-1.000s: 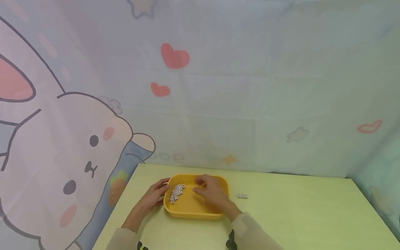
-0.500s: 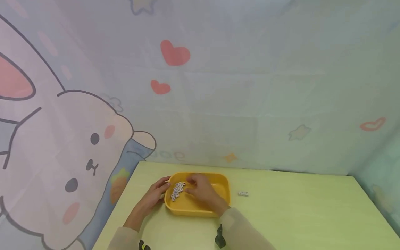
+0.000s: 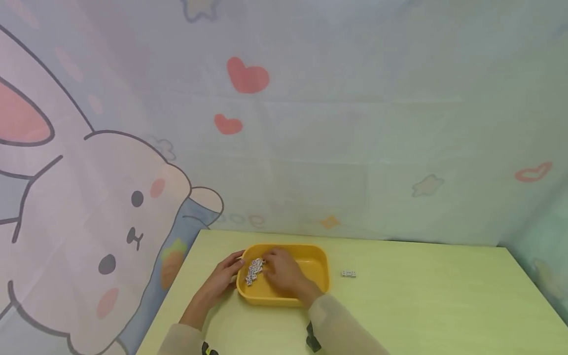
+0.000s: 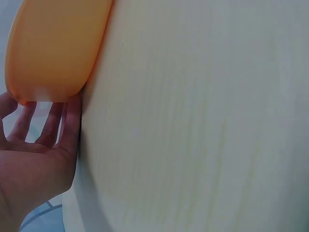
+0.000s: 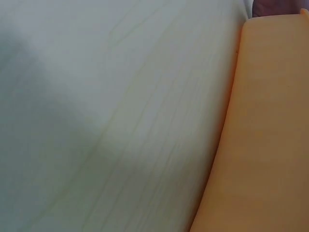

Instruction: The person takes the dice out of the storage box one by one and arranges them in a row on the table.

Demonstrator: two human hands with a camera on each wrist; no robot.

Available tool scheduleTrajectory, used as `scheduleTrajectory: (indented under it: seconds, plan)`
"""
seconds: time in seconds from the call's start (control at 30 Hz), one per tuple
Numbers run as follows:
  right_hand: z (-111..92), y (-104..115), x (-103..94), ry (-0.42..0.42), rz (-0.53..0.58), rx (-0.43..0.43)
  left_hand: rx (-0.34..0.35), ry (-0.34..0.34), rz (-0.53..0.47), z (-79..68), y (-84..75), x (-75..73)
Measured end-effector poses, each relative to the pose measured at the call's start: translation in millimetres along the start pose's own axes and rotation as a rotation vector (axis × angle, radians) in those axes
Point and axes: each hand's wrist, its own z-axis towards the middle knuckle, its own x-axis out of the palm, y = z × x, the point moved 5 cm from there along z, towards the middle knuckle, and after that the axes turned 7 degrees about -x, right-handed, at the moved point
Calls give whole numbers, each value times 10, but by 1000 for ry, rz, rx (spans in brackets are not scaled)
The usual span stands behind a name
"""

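A yellow plastic tray [image 3: 284, 301] stands on the table with a pile of small white dice [image 3: 254, 272] near its left end. My left hand [image 3: 218, 282] grips the tray's left end, thumb at the rim and fingers against the outer wall. In the left wrist view, that hand's fingers [image 4: 50, 125] meet the tray's end wall [image 4: 58, 48]. Inside the tray, my right hand [image 3: 285, 271] reaches down with its fingertips right beside the dice; I cannot tell whether it pinches one. The right wrist view shows only the tray's outer side [image 5: 265, 121] and part of the left hand [image 5: 275, 7].
A short row of white dice [image 3: 348, 274] lies on the pale yellow-green table [image 3: 426, 296], just right of the tray. Behind the table hangs a cloth backdrop [image 3: 310, 148] printed with a rabbit and hearts. Dark straps show at both wrists.
My right hand has moved left and down within the tray, from its middle to the dice pile. The left hand stays on the tray's left end.
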Motion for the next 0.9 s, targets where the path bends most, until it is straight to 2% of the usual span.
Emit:
scheduleTrajectory:
  seconds: [0.1, 0.5, 0.73, 0.9]
  plan:
    - [5, -6, 4, -6, -5, -6, 4, 0, -7, -2, -4, 6]
    - [-47, -89, 27, -97, 107, 10, 26, 5, 4, -20, 12, 0]
    - [-33, -83, 28, -36, 165, 92, 21, 1, 9, -43, 37, -4]
    - [-41, -63, -17, 5, 139, 76, 18, 0, 14, -17, 38, -10]
